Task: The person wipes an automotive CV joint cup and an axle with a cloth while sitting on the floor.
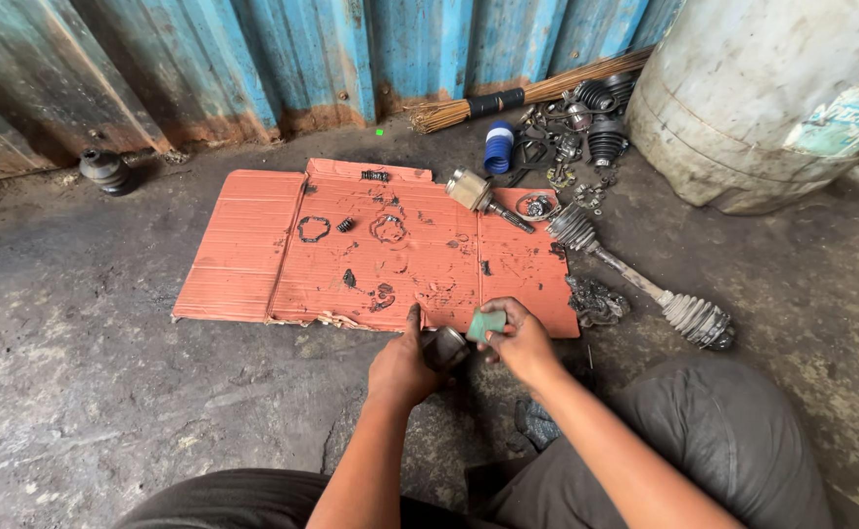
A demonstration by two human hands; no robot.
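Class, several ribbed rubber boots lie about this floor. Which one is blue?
The blue boot lying beside the broom, above the orange cardboard's top right corner. The other boots, by the drum and on the axle shaft, are black or grey.

My left hand (400, 367) and right hand (520, 343) meet just off the near edge of the cardboard sheet (243, 245), a metal joint (443, 347) between them. On the sheet's far right corner lies a second joint (478, 193). Right of the sheet, an axle shaft (635, 279) lies on the floor; behind it stands a drum (743, 108).

Salmon-red ribbed cardboard (253, 245), blue rusty corrugated wall (283, 49), green pad (486, 323), blue bellows (498, 147)
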